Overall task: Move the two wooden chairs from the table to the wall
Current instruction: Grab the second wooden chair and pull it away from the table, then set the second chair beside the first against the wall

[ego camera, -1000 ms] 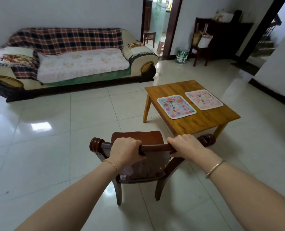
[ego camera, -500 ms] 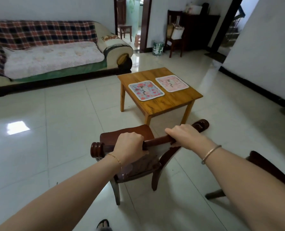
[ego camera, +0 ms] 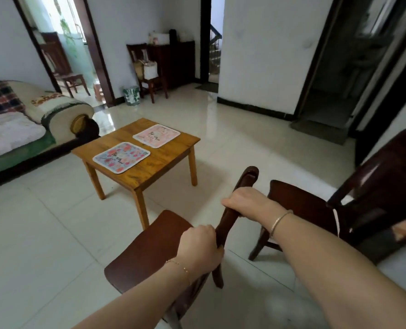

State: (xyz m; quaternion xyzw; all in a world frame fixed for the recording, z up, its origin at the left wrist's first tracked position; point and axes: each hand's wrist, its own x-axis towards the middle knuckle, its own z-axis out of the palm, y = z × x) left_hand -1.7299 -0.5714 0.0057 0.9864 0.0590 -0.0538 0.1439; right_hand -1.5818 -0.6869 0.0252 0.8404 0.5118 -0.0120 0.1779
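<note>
Head view looks down over two bare forearms reaching forward, each hand curled tight around the top rail of a dark wooden chair. Nearest, the left hand is wrapped around the lower end of the rail, a thin chain bracelet on its wrist; just beyond, the right hand is clenched over the upper part of the same rail, with a metal bangle on that wrist. The rail slants up to the right, so the chair sits turned at an angle, its seat to the left of the hands above the pale tiled floor; whether its legs touch the floor cannot be told. To the right stands a second wooden chair, its backrest toward the right edge of the frame by a white wall there. Past the held chair is a low wooden table carrying two cloth mats, a blue floral one nearer and a pink one behind it. Left of the table is a sofa with a plaid throw. Farther back, another chair with bags on it stands against the far wall beside a dark cabinet, with a small green bin near an open doorway.
</note>
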